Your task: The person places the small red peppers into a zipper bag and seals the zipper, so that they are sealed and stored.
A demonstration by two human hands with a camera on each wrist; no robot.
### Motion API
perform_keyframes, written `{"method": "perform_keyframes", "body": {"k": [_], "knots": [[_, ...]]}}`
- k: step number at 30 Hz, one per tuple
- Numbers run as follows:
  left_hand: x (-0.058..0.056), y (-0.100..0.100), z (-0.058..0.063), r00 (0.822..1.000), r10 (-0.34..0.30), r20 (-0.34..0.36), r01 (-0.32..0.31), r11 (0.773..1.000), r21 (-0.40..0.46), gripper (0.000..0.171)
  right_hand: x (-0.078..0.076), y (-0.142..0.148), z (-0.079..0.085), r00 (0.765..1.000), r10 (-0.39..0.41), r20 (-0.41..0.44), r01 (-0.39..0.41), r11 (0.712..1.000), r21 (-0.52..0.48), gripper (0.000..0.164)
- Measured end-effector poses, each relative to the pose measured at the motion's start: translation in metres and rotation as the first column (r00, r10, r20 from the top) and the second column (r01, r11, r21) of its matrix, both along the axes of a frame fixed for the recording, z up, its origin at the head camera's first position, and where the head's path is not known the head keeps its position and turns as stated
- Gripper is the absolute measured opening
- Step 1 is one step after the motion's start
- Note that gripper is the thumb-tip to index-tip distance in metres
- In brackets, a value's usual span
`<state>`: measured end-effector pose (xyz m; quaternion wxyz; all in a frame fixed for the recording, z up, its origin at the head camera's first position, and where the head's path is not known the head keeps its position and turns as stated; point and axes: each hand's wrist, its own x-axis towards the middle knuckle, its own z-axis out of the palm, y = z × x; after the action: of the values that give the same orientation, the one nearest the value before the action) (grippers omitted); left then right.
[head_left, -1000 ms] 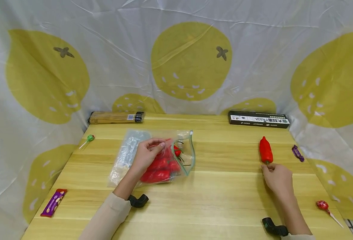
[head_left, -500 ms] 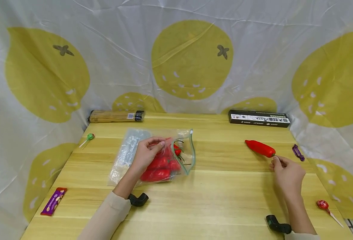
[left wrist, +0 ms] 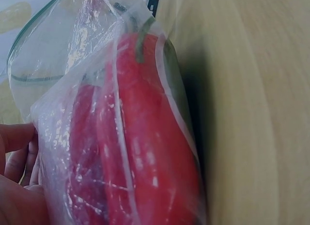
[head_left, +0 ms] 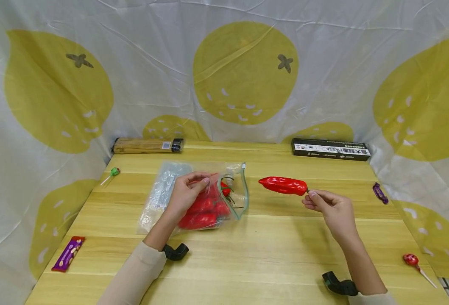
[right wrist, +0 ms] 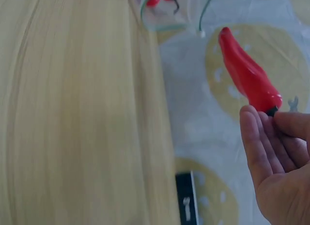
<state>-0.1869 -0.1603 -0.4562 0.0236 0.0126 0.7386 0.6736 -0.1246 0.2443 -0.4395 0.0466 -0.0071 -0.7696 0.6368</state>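
Observation:
My left hand [head_left: 186, 195] pinches the upper layer of a clear zip bag [head_left: 247, 192] at the table's left middle. The bag's green-edged mouth gapes to the right. Several red peppers [head_left: 201, 220] lie inside, with dark stems near the mouth; the left wrist view shows one large pepper [left wrist: 150, 138] through the plastic. Thumb and fingers of my right hand [head_left: 333, 212] pinch another red pepper [head_left: 283, 185] by its stem. This pepper hangs above the table, tip pointing left at the bag's mouth, apart from it. In the right wrist view, the held pepper [right wrist: 249, 75] is fully visible.
At the back stand a pack of thin sticks [head_left: 144, 146] and a black pasta box [head_left: 330, 149]. A green lollipop [head_left: 115, 171] and purple bar [head_left: 68, 254] lie left; a purple wrapped candy [head_left: 380, 193] and red lollipop [head_left: 411, 259] lie right. A patterned cloth [head_left: 163, 72] hangs behind.
My right hand has lifted the pepper and carried it left toward the bag, turning its tip from pointing away to pointing left. My left hand has stayed on the bag.

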Motion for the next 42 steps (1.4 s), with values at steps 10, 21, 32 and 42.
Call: {"method": "perform_keyframes", "body": {"k": [10, 21, 32, 42], "knots": [[0.001, -0.001, 0.004, 1.000, 0.017, -0.009, -0.017, 1.000, 0.020, 0.028, -0.016, -0.082, -0.003, 0.979, 0.198, -0.045, -0.197, 0.980, 0.025, 0.030], [0.003, 0.001, 0.008, 0.999, 0.042, -0.028, -0.043, 0.999, -0.014, 0.028, -0.033, -0.134, -0.008, 0.963, 0.263, -0.052, -0.259, 0.964, 0.061, 0.020], [0.006, 0.002, 0.011, 0.994, 0.077, -0.074, -0.079, 0.997, -0.022, 0.028, -0.039, -0.164, -0.005, 0.959, 0.284, 0.007, -0.283, 0.954, 0.097, 0.023], [0.009, 0.007, 0.015, 0.993, 0.068, -0.098, -0.066, 0.998, 0.025, 0.025, -0.021, -0.170, 0.030, 0.942, 0.333, 0.035, -0.334, 0.927, 0.169, 0.026]]}}
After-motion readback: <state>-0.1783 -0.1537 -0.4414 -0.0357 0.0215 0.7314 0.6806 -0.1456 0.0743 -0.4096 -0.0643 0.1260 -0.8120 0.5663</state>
